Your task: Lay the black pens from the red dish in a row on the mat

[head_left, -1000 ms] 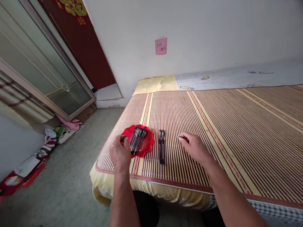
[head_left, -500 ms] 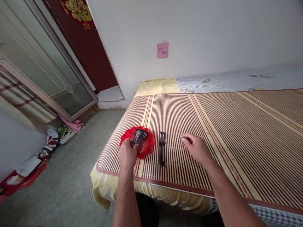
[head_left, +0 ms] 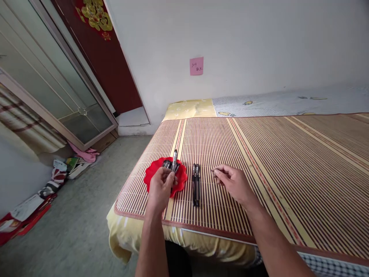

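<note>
A red scalloped plate lies near the front left corner of a striped bamboo mat and holds several dark pens. My left hand hovers over the plate, its fingers closed on one pen that is lifted and points away from me. Two more dark pens lie side by side on the mat just right of the plate. My right hand rests on the mat to the right of those two pens, fingers loosely curled, with nothing in it that I can see.
The mat covers a bed with yellow bedding and a grey patterned sheet along the white wall. A pink note is stuck on the wall. Left of the bed are grey floor, a glass-door cabinet and scattered papers and cloths.
My left hand moved from the plate's left edge onto the pens, closed on one and lifted it. My right hand shifted slightly toward the two pens.
</note>
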### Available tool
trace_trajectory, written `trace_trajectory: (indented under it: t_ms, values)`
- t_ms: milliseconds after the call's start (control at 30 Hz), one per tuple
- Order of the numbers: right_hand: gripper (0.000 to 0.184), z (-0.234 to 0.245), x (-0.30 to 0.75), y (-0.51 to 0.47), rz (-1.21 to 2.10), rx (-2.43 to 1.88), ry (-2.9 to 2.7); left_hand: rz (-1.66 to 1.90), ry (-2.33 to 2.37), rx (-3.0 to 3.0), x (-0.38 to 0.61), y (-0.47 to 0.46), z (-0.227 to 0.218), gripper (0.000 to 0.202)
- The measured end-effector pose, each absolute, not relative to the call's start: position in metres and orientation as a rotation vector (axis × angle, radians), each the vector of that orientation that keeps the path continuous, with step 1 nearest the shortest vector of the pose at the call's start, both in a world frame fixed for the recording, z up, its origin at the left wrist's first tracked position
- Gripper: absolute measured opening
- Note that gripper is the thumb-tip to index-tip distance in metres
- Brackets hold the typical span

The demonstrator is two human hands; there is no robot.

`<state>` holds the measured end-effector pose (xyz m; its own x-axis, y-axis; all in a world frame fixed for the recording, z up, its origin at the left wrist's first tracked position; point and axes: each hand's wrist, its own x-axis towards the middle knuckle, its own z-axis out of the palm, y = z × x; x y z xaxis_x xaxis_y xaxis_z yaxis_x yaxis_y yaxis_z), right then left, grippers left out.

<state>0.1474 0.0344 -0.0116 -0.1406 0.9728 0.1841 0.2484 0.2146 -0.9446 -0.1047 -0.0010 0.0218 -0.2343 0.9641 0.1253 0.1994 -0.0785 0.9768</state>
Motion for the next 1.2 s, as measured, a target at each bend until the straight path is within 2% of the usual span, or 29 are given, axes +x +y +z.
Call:
trace_trajectory:
  t_ms: [100, 233, 367, 567, 700, 833, 900, 1033, 1200]
  values:
    - [0.034, 0.002, 0.138, 0.028, 1.206, -1.027, -1.406, 1.292, 1.044, 1.128, -0.077, -0.006, 0.027, 0.025]
    - [0.034, 0.010, 0.130, 0.023, 1.292, -0.905, -1.223, 1.148, 0.843, 1.060, -0.048, -0.009, 0.024, 0.028]
    - [0.033, 0.012, 0.133, 0.024, 1.304, -0.942, -1.117, 1.063, 0.861, 1.069, -0.033, -0.010, 0.020, 0.031]
    - [0.030, 0.017, 0.130, 0.023, 1.327, -0.949, -1.130, 1.155, 0.951, 1.087, -0.015, -0.009, 0.016, 0.037]
    - [0.029, 0.016, 0.129, 0.022, 1.303, -0.967, -1.099, 1.147, 1.007, 1.157, -0.018, -0.009, 0.013, 0.032]
    - [0.023, 0.011, 0.159, 0.029, 1.126, -1.086, -0.890, 1.071, 1.062, 1.201, -0.044, -0.009, 0.017, 0.030]
    - [0.024, 0.007, 0.178, 0.035, 1.021, -1.081, -0.877, 1.164, 1.119, 1.152, -0.060, -0.006, 0.021, 0.033]
    - [0.031, -0.002, 0.183, 0.048, 1.047, -1.188, -1.110, 1.434, 1.175, 1.062, -0.079, -0.001, 0.027, 0.042]
    - [0.024, -0.008, 0.138, 0.073, 1.074, -1.555, -1.492, 1.476, 1.098, 1.058, -0.080, 0.001, 0.025, 0.033]
